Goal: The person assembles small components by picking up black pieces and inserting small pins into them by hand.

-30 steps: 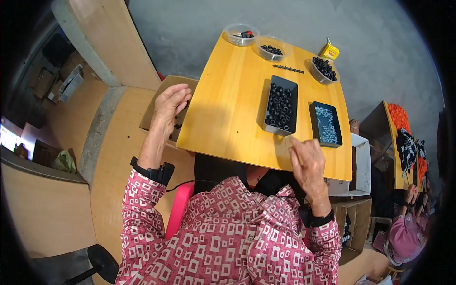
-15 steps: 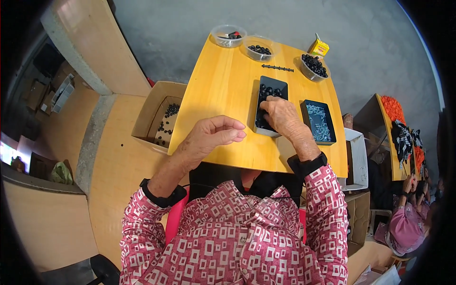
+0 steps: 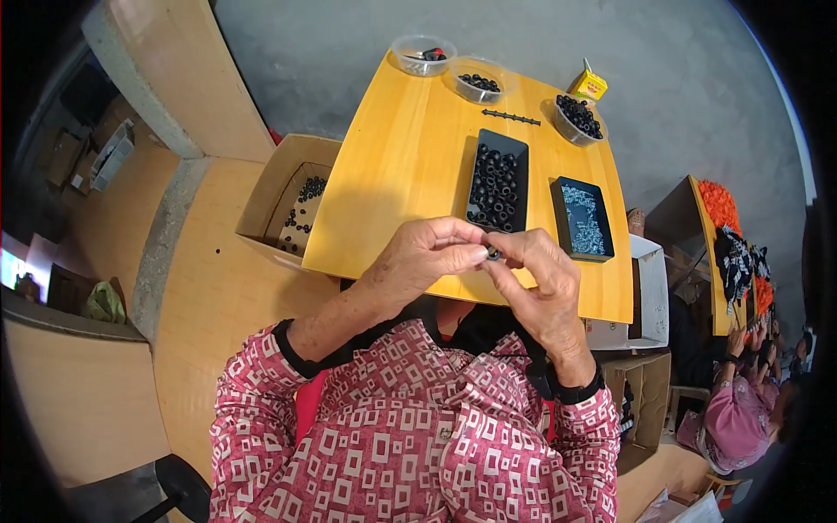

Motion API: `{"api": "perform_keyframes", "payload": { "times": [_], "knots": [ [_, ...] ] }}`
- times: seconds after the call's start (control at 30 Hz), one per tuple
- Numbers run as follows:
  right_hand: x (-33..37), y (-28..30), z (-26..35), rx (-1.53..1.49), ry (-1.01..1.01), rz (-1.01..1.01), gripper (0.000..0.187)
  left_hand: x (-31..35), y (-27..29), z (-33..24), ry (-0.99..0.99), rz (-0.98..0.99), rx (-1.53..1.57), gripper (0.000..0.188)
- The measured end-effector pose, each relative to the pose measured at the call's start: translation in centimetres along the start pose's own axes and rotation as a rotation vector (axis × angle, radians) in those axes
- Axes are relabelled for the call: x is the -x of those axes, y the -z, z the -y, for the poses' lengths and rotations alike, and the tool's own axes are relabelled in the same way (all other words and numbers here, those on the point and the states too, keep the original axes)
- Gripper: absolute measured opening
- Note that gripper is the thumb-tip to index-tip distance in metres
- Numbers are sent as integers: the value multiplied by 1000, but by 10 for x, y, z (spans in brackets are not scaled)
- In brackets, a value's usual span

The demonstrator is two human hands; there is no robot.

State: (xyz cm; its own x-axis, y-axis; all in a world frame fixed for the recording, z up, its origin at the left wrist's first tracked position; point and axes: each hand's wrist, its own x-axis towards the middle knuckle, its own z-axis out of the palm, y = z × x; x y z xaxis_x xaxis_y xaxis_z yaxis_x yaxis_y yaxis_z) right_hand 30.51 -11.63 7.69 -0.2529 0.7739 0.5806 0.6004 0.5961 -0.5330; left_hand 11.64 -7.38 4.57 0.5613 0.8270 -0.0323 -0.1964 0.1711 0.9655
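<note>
My left hand (image 3: 423, 261) and my right hand (image 3: 545, 283) meet fingertip to fingertip over the table's near edge. A small black ring-shaped part (image 3: 493, 254) shows between the right thumb and forefinger, touching the left fingertips. The left thumb and fingers are pinched together; whatever lies inside that pinch is hidden. Just beyond the hands stands a dark rectangular tray (image 3: 504, 141) holding many black round parts with holes (image 3: 499, 179). To its right, a second dark tray (image 3: 567, 240) contains many small pale blue pieces (image 3: 586, 218).
Along the table's (image 3: 384, 157) far side are clear bowls with black parts (image 3: 577, 118), a black knobbed rod (image 3: 511, 117) and a yellow carton (image 3: 589, 85). A cardboard box (image 3: 261, 196) with scattered black parts sits left. Another person (image 3: 741, 418) is at the far right.
My right hand has left the tray of black parts and come back toward me with one part. The left hand has moved right to meet it, its fingers now pinched.
</note>
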Motion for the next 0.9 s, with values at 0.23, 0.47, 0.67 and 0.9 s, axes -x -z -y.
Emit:
{"api": "perform_keyframes", "payload": {
  "times": [0.23,0.47,0.67,0.9],
  "knots": [
    [21,16,-1,-140,-146,-28,28,-4,-16,3,172,99,147,26],
    [32,28,-9,-66,-85,-83,26,-5,-36,4,269,143,282,25],
    [32,35,-11,-269,-239,136,25,-1,-28,21,322,162,331,27],
    [1,18,-91,220,-410,-157,44,12,-20,20,342,112,369,23]
  ]
}}
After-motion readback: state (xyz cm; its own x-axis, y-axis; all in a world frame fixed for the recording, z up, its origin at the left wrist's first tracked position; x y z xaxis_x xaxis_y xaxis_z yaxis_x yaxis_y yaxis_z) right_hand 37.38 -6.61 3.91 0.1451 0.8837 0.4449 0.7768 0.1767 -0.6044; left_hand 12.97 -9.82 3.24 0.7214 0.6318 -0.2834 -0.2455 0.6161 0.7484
